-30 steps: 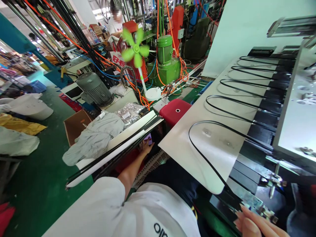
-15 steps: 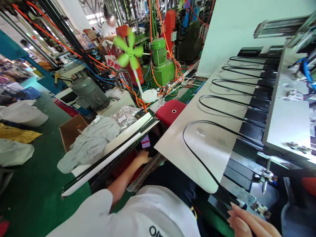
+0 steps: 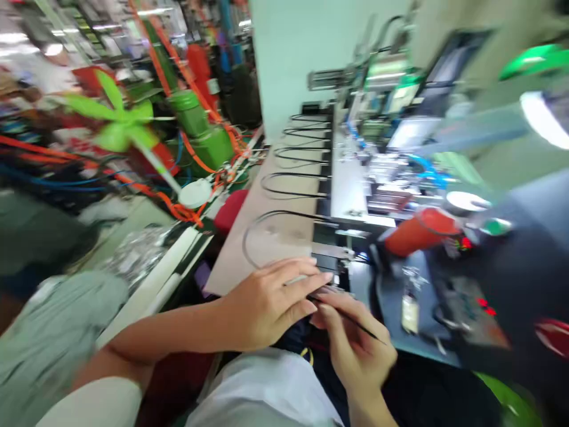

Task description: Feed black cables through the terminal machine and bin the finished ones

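Left hand (image 3: 262, 308) has moved across to the right hand (image 3: 362, 356); both are now at the cord (image 3: 364, 330), by the near end of the board (image 3: 231, 261). Right fingers pinch the cord, its tip protruding. Left grip cannot be determined.

Both hands (image 3: 311, 314) meet centrally; right fingers (image 3: 338, 314) pinched.

Five black loops (image 3: 288, 212); one pale plate (image 3: 284, 237); two hands, left hand (image 3: 260, 305) and right hand (image 3: 362, 350); one strip end (image 3: 368, 332) in the latter; one green fan (image 3: 121, 118); one red stool (image 3: 230, 210); one red cylinder (image 3: 415, 232); one green motor (image 3: 190, 112)
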`<state>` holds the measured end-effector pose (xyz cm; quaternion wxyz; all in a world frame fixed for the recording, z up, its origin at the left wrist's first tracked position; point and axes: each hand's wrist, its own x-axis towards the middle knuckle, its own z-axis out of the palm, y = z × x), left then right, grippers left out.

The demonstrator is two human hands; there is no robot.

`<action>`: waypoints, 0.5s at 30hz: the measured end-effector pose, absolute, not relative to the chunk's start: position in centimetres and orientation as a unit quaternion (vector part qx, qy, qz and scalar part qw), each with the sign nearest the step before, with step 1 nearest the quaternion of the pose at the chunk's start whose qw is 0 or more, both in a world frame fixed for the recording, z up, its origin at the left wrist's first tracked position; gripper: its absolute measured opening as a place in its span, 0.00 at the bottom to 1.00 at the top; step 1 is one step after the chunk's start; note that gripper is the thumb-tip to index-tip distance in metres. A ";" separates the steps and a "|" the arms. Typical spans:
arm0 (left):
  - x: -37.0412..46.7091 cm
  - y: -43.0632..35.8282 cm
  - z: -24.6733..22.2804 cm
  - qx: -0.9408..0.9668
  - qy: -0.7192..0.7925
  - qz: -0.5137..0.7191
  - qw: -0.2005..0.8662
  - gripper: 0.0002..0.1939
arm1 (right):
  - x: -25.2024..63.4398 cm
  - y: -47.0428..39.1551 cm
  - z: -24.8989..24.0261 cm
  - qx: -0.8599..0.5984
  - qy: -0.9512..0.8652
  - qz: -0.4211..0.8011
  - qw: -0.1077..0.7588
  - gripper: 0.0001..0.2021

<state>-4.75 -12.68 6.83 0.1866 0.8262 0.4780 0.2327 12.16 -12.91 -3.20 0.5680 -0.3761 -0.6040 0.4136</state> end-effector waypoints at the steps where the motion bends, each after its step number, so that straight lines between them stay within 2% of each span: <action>1: -3.8 -11.5 6.1 0.844 0.452 0.230 0.172 0.17 | 12.2 -12.3 -2.9 -0.369 -0.588 0.422 0.584 0.05; 5: -2.1 -8.0 3.9 0.870 0.401 0.256 0.125 0.14 | 13.3 -10.3 -2.3 -0.383 -0.467 0.466 0.647 0.03; 8: -2.2 -6.7 3.3 0.876 0.398 0.244 0.121 0.11 | 14.2 -9.7 -2.5 -0.397 -0.400 0.497 0.660 0.03; 15: -0.3 -4.8 4.4 0.855 0.420 0.172 0.253 0.07 | 14.7 -8.7 -3.2 -0.414 -0.444 0.429 0.669 0.03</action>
